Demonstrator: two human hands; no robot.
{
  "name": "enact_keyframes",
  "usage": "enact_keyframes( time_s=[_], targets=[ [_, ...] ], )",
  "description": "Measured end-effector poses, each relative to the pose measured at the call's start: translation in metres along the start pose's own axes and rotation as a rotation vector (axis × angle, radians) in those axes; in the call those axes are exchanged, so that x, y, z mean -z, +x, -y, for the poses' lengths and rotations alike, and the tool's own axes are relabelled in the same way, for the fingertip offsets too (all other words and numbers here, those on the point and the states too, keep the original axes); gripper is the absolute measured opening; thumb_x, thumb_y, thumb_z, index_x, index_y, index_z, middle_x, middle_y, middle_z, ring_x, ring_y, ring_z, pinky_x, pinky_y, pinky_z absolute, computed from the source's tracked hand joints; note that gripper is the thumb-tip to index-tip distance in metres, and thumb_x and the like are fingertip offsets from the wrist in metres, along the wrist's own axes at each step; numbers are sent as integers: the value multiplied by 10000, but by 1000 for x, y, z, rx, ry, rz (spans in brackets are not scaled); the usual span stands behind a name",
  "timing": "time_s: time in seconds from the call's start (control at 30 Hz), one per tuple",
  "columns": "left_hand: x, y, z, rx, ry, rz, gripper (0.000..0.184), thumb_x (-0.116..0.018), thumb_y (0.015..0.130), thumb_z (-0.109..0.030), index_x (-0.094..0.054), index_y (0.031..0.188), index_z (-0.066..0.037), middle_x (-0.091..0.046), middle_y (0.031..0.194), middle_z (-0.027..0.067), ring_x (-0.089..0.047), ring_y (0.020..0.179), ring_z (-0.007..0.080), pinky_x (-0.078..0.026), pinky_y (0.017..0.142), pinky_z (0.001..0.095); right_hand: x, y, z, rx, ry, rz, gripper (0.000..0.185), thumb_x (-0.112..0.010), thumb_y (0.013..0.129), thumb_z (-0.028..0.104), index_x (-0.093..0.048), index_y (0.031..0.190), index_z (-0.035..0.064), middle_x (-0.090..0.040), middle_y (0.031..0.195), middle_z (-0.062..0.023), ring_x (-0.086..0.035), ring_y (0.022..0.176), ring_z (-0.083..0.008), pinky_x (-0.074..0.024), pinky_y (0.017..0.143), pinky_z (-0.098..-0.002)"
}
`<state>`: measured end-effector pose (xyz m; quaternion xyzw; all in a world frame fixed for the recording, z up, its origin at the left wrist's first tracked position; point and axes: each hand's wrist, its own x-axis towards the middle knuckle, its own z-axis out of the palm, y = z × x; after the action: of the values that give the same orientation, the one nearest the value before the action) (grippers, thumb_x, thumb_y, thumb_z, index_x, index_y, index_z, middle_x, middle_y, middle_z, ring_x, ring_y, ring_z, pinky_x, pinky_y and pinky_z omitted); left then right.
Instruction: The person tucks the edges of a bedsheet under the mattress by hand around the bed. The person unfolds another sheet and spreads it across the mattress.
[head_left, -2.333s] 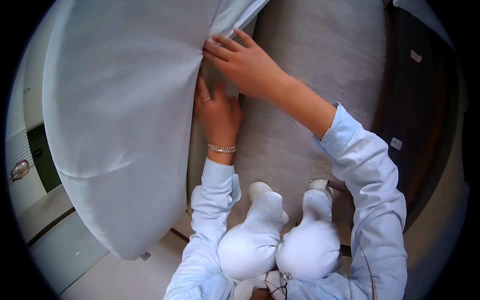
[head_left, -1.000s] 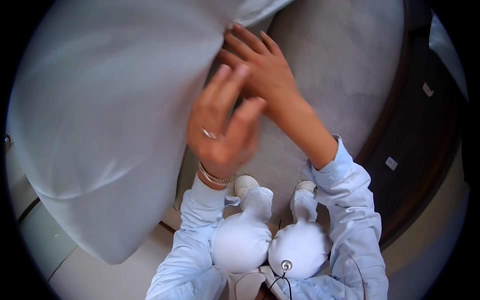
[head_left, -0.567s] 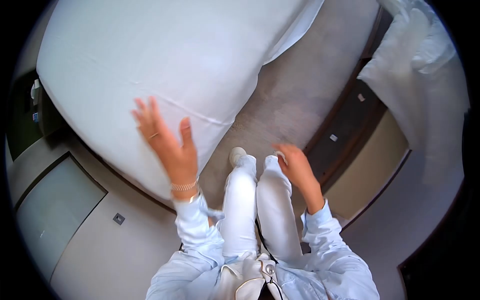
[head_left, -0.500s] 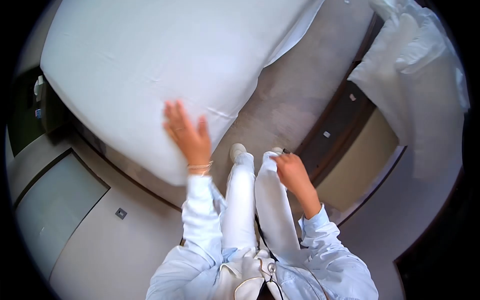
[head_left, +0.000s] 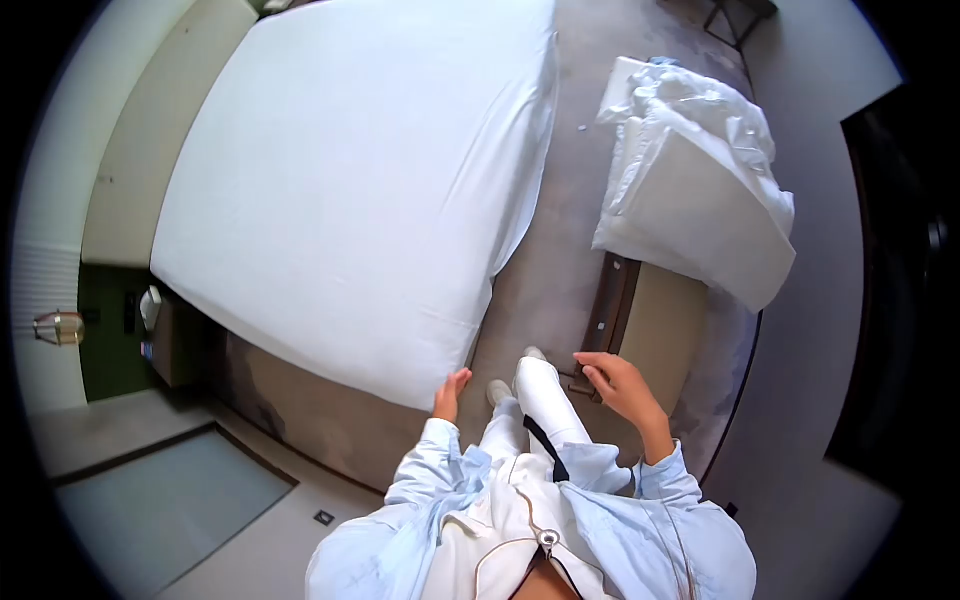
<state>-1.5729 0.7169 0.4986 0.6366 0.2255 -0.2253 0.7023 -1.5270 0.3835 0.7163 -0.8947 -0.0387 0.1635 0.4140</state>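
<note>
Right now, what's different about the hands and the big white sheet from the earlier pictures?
The right hand has come away from the white sheet's side edge and moved back and right, near the bench; it holds nothing. The left hand has come back to the sheet's near corner; I can't tell if it touches. The sheet still lies spread, its side hanging loosely.

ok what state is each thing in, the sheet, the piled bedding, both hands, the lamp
white bed sheet: spread over the bed, mostly smooth, creased and hanging loose along its right side
white bedding: heaped, rumpled, off the bed
left hand: at the sheet's near corner, grip and contact unclear
right hand: away from the sheet, fingers bent, nothing visible held
lamp: too small to tell whether lit
</note>
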Motion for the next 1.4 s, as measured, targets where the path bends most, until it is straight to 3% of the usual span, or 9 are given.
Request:
enact_keyframes(
  time_s=[0.07,0.17,0.43,0.6,0.77,0.83,0.97,1.23,1.4],
  targets=[
    [-4,32,-59,-8,-104,76,576,-290,948,-459,-505,1214,4,-531,1227,131,-486,1163,210,-299,1023,325,26,3,3,-143,428,-121,274,-489,917,203,-572,1118,36,-636,966,-105,-602,897,-188,-459,787,-289],
    [-21,84,-152,-50,-195,60,531,-257,960,-417,-514,1209,-25,-542,1221,106,-493,1158,199,-321,1003,321,61,22,-11,-29,685,-253,334,-447,943,256,-558,1132,4,-632,981,-97,-590,925,-159,-452,815,-280],
    [-128,202,-312,-158,-507,52,485,-237,951,-345,-466,1245,-35,-511,1247,131,-489,1158,248,-372,991,358,165,143,-53,-136,920,-372,361,-410,954,298,-574,1102,13,-641,949,-89,-604,851,-141,-453,798,-251],
    [-211,265,-378,-49,-720,211,461,-240,945,-302,-456,1250,-32,-488,1270,148,-473,1172,292,-385,987,394,238,237,-84,-132,931,-375,368,-394,956,317,-581,1095,32,-644,953,-74,-605,846,-132,-448,774,-234],
    [-225,339,-449,-46,-742,190,451,-252,939,-285,-459,1244,-25,-490,1266,149,-468,1176,298,-397,978,399,286,338,-91,-106,969,-276,355,-398,955,314,-577,1104,46,-643,959,-64,-596,857,-124,-441,783,-233],
    [-228,373,-474,-110,-734,33,448,-259,934,-279,-464,1241,-27,-493,1264,144,-478,1168,290,-402,975,392,306,379,-96,-115,994,-245,348,-401,954,301,-573,1108,42,-643,959,-65,-598,856,-124,-444,777,-234],
    [-250,439,-539,-196,-654,19,441,-266,924,-250,-442,1253,-15,-481,1270,151,-460,1181,301,-388,995,394,359,455,-99,-113,984,-295,326,-402,951,275,-577,1108,49,-647,963,-69,-609,841,-128,-457,758,-243],
    [-356,607,-655,-82,-588,178,447,-244,931,-264,-478,1226,-24,-528,1218,149,-517,1121,283,-429,943,369,502,589,-122,-133,990,-622,308,-412,944,250,-570,1089,30,-639,955,-89,-614,840,-147,-466,753,-245],
    [-413,669,-710,-65,-618,216,423,-275,927,-238,-472,1225,-12,-510,1234,160,-490,1149,303,-401,978,390,553,661,-163,-263,981,-604,293,-400,940,225,-566,1097,42,-637,974,-85,-615,859,-154,-468,761,-252]
  ],
)
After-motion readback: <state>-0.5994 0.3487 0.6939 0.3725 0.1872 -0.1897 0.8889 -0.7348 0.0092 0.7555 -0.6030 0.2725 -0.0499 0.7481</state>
